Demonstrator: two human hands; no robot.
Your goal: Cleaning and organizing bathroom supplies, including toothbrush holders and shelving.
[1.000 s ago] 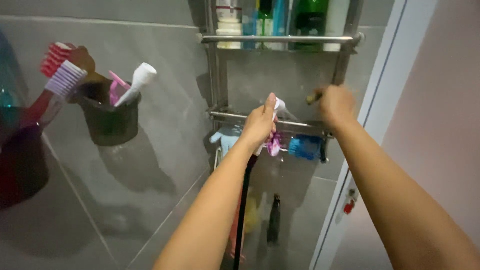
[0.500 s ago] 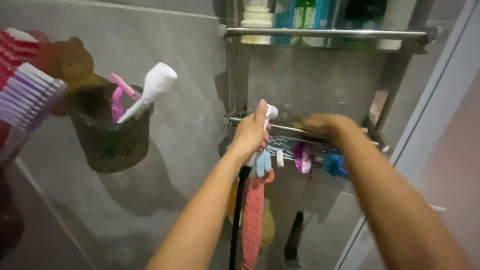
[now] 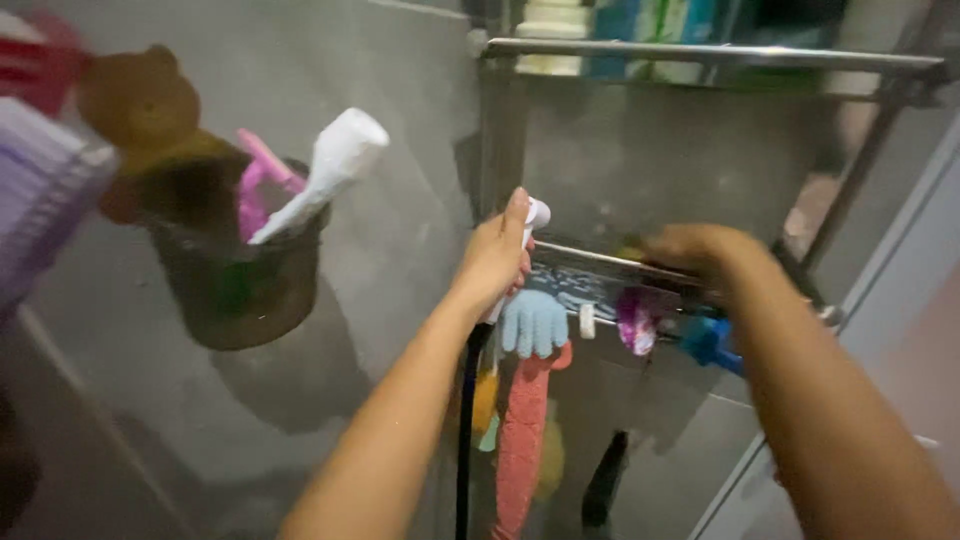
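Note:
My left hand (image 3: 497, 255) is closed round a white spray handle (image 3: 536, 215) with a black hose (image 3: 466, 430) hanging down from it, held at the left end of the lower metal shelf (image 3: 600, 268). My right hand (image 3: 695, 250) rests on that shelf's front rail, blurred; whether it grips anything is unclear. Below the rail hang a pale blue glove-shaped scrubber (image 3: 535, 322), a long pink scrubber (image 3: 522, 440), a pink puff (image 3: 635, 322) and a blue item (image 3: 712, 340).
A dark wall-mounted cup (image 3: 235, 280) at the left holds a white brush handle (image 3: 325, 170) and pink tools. The upper metal shelf (image 3: 700, 55) carries several bottles. Grey wall tiles lie behind. A pale door frame (image 3: 900, 250) rises at the right.
The view has closed in on the rack. My right hand dropped from the rack's right upright to the lower shelf rail. My left hand kept hold of the spray handle.

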